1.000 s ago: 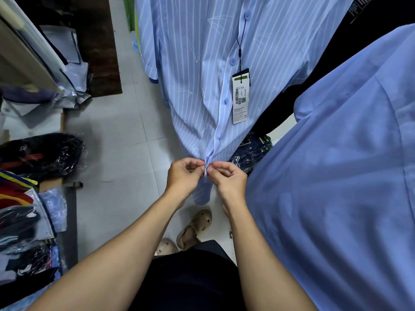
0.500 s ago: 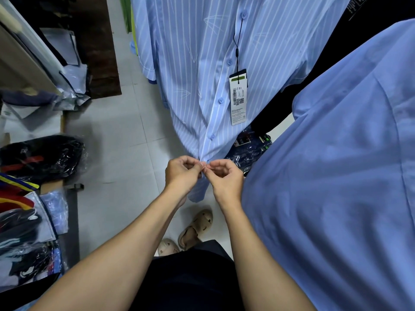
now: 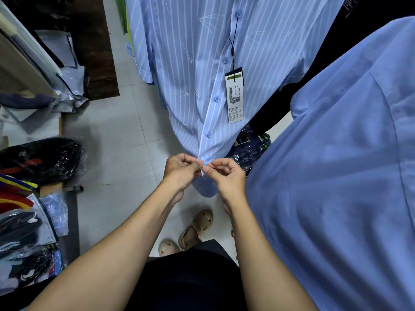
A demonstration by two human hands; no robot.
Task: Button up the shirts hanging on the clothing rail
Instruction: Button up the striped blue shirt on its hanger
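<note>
Fastening lowest button: striped shirt (image 3: 190,70) hangs at 12 o'clock; left hand (image 3: 180,170) and right hand (image 3: 225,173) fingers pinch its placket hem. Button itself hidden. Advice: keep both edges taut and aligned.

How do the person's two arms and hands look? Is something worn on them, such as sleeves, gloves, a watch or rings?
Both arms are bare from the frame's lower edge up to the wrists: no sleeve is visible. The left hand and the right hand wear no gloves. No watch or bracelet shows on either wrist, and no ring on the visible fingers. The nails look short and plain.
</note>
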